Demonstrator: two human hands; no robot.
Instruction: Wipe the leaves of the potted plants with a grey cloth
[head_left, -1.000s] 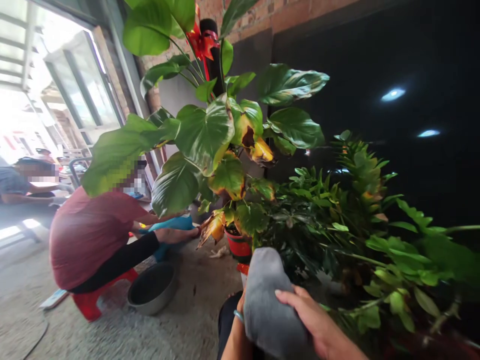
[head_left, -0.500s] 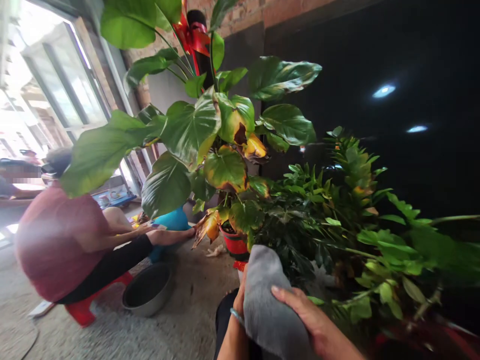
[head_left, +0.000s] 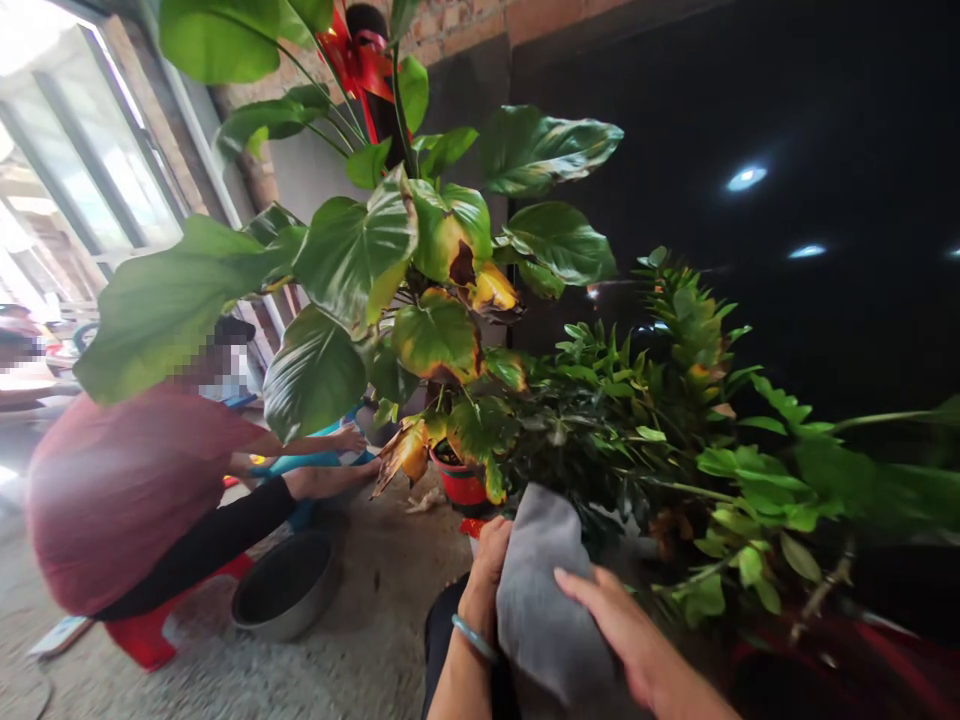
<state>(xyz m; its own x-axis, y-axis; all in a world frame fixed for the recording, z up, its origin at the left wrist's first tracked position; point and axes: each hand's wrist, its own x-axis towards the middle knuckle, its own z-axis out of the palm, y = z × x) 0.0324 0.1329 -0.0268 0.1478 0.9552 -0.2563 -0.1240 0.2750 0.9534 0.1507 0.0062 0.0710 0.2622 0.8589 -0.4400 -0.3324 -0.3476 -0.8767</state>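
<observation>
Gray cloth [head_left: 544, 600] lies between the person's two hands in the head view, low and just right of center, near a dark trouser leg [head_left: 444, 632]. The left hand [head_left: 489, 560], a pale bangle [head_left: 474, 638] on its wrist, is curled closed at the cloth's left edge; the right hand [head_left: 611, 612] grips the opposite side, thumb laid on the front, fingers mostly hidden behind. Beyond stands a red pot [head_left: 459, 485] with a large leafy plant [head_left: 356, 245], some leaves yellowed and browned. Leftward, another person [head_left: 135, 490] sits on a red stool [head_left: 150, 642] beside a gray basin [head_left: 300, 622].
</observation>
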